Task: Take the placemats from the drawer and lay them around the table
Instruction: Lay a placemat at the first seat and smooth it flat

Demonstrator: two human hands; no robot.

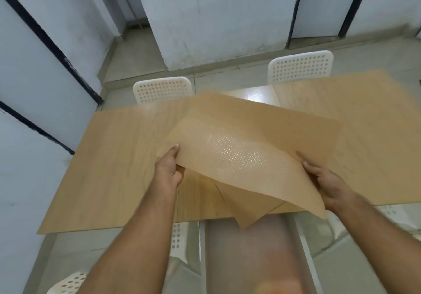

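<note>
I hold a loose stack of thin tan placemats (246, 148) above the near middle of the wooden table (109, 168). My left hand (168, 170) pinches the top mat's near left corner. My right hand (328, 184) grips the stack's right edge. The top mat has a dotted, perforated texture. At least one more mat (248, 205) hangs out from beneath it, past the table's near edge. Another tan placemat (355, 102) lies flat at the table's far right. An open drawer (250, 255) shows below the table's near edge, its inside blurred.
Two white perforated chairs (163, 88) (300, 66) stand at the table's far side. More white chair parts (68, 284) show at the near side. Pale walls with black stripes (45, 43) close in on the left, with a grey tiled floor (141, 54) behind.
</note>
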